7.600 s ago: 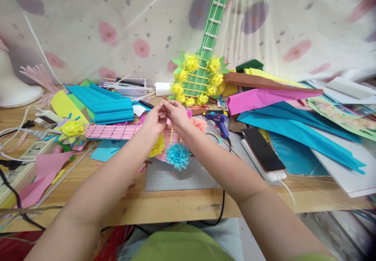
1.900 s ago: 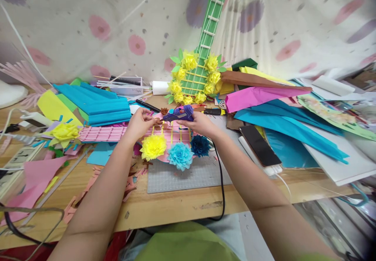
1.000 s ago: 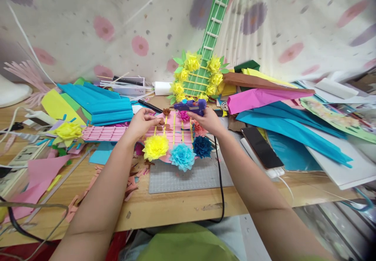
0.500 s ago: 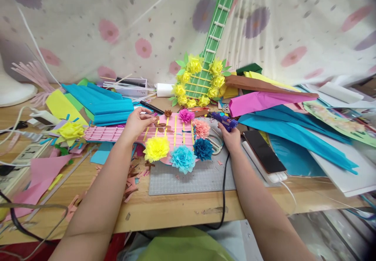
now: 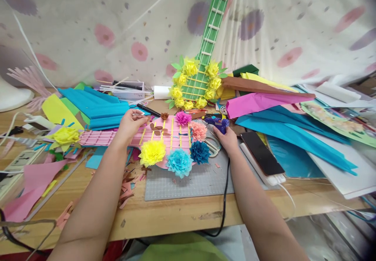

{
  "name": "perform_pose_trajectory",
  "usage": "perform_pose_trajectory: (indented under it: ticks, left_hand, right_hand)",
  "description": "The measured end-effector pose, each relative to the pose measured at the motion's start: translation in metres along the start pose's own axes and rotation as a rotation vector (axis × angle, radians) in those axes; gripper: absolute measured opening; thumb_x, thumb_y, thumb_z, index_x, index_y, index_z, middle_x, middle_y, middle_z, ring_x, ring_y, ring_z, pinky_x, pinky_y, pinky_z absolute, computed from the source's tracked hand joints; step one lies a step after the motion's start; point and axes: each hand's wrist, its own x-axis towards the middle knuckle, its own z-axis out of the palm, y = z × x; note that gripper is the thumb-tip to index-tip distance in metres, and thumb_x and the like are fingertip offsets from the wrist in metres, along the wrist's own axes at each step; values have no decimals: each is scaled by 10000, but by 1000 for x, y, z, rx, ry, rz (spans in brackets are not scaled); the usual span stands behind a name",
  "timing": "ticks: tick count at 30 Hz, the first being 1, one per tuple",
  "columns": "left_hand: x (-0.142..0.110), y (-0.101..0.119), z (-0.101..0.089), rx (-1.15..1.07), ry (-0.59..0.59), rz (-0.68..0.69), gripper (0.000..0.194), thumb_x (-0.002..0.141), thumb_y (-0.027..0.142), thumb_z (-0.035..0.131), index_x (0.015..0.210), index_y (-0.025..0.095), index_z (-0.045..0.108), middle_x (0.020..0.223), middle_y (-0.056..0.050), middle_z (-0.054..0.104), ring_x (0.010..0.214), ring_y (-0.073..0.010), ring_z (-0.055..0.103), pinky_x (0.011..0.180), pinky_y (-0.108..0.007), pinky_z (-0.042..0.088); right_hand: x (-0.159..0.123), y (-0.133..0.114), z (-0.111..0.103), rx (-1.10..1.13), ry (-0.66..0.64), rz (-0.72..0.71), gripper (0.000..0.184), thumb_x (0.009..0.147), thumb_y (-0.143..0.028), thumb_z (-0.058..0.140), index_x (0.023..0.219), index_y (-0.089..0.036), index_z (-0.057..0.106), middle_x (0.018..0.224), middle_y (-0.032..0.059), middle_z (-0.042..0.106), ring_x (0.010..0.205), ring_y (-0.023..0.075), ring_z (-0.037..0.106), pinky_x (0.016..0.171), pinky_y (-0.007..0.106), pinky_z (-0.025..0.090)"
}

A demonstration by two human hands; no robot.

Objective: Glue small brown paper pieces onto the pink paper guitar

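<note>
A pink paper guitar (image 5: 164,143) lies across the desk, its neck pointing left. Yellow, light blue, dark blue, coral, magenta and brown paper flowers ring its body. Over the inner end of the neck is my left hand (image 5: 129,127), thumb and fingers drawn together; whatever they pinch is too small to make out. Brown paper leaves (image 5: 158,129) rest on the guitar just right of those fingertips. My right hand (image 5: 228,139) is closed round a purple glue gun (image 5: 219,124), whose nozzle points left beyond the coral flower. Scissors (image 5: 212,146) lie beside that hand.
A green paper guitar (image 5: 201,77) with yellow flowers stands against the curtain. Blue crepe paper (image 5: 94,106) is at left, with more coloured sheets at right. A phone (image 5: 262,153) lies right of a grey cutting mat (image 5: 188,184). A black cord (image 5: 225,194) hangs over the desk edge.
My left hand has moved off the brown leaves, slightly to the left, and they now show uncovered on the guitar. My right hand still holds the glue gun. The whole view has shifted a little.
</note>
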Motion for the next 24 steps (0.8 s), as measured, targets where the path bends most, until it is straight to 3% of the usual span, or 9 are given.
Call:
perform_pose_trajectory:
  ticks: [5, 8, 12, 16, 18, 21, 24]
  left_hand:
    - [7, -7, -3, 36, 23, 37, 386, 510, 208, 749, 792, 188, 487, 648, 31, 613, 654, -133, 607, 611, -238, 431]
    - [15, -14, -11, 59, 34, 50, 397, 530, 233, 737, 820, 198, 469, 664, 34, 596, 690, -149, 614, 631, -256, 439]
    - [22, -21, -25, 237, -44, 52, 387, 544, 257, 723, 831, 202, 470, 657, 38, 562, 656, -150, 572, 624, -279, 435]
    - [21, -23, -34, 411, -226, 157, 296, 591, 259, 674, 801, 202, 473, 719, 29, 556, 673, -141, 553, 651, -291, 435]
    - [18, -22, -36, 456, -280, 198, 266, 614, 258, 653, 796, 203, 467, 758, 21, 555, 698, -143, 557, 672, -298, 443]
    - [14, -16, -37, 529, -334, 195, 245, 638, 248, 639, 815, 205, 474, 765, 11, 558, 718, -157, 562, 652, -299, 447]
    - [7, -8, -37, 598, -418, 135, 244, 640, 211, 645, 817, 211, 477, 736, 10, 572, 685, -162, 574, 589, -280, 441]
  right_hand:
    - [-1, 1, -2, -8, -53, 3, 553, 755, -585, 566, 1057, -127, 641, 967, 162, 701, 920, 301, 654, 772, 371, 486]
    - [-2, 3, -2, 49, -5, -15, 610, 718, -606, 597, 1123, -150, 601, 1025, 152, 686, 951, 300, 640, 811, 405, 485]
    - [-4, 5, -4, 246, 255, -157, 710, 681, -623, 623, 1195, -149, 500, 1089, 138, 637, 905, 243, 621, 831, 403, 493]
    - [-8, 2, -12, 321, 591, -305, 578, 770, -561, 552, 1145, -128, 478, 1018, 130, 580, 879, 216, 584, 830, 397, 490]
    - [-13, -5, -16, 302, 692, -381, 520, 790, -537, 530, 1127, -145, 474, 1008, 122, 549, 908, 225, 568, 844, 416, 482]
    - [-21, -28, -22, 286, 691, -485, 459, 812, -504, 512, 1127, -173, 468, 1014, 116, 532, 929, 232, 559, 849, 430, 482]
    - [-30, -67, -25, 302, 499, -568, 392, 837, -454, 501, 1128, -192, 477, 1036, 115, 544, 955, 227, 567, 861, 416, 483]
